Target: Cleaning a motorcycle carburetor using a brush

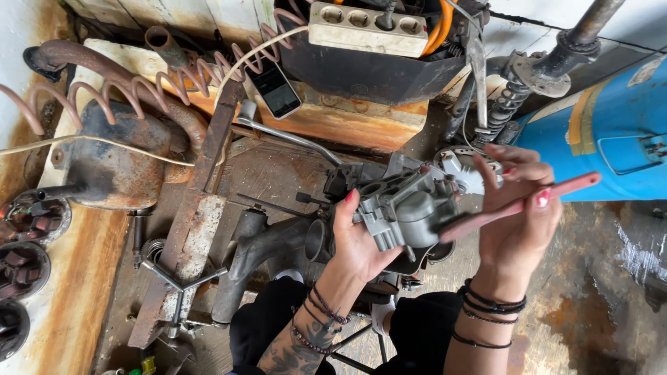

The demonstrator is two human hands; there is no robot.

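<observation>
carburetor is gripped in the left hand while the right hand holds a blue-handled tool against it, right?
Not quite: the tool in the right hand is pinkish red, not blue, as the head view shows. The left hand does grip the grey carburetor.

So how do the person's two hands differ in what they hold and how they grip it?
The left hand cups a bulky grey metal carburettor-like part from below, palm up; the right hand pinches a thin reddish tool handle between its fingers. The part is chunky and grey; the handle is slim, long and slanted. Both wrists wear dark bracelets, and both hands are raised above a rusty workbench.
</observation>
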